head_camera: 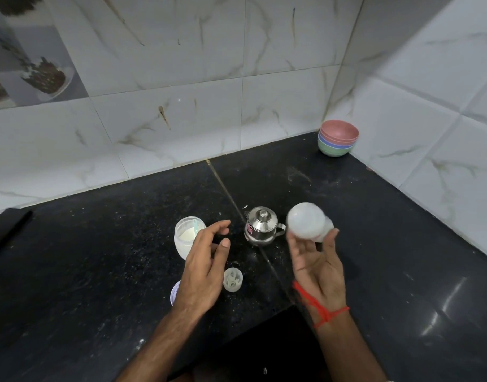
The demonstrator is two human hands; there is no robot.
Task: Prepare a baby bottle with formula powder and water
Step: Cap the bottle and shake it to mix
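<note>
Holding: right hand (316, 260) grips the bottle (308, 222) above the counter (99, 257).
Left hand (206, 260): fingers apart, empty, beside the powder jar (186, 238).
Kettle (261, 226): between both hands.

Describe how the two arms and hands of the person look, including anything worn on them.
Both forearms are bare, with no sleeves in view, and no gloves, rings or watch show. The right wrist carries a red thread bracelet, wound around it with a knotted loose end. The left hand and its wrist wear nothing.
</note>
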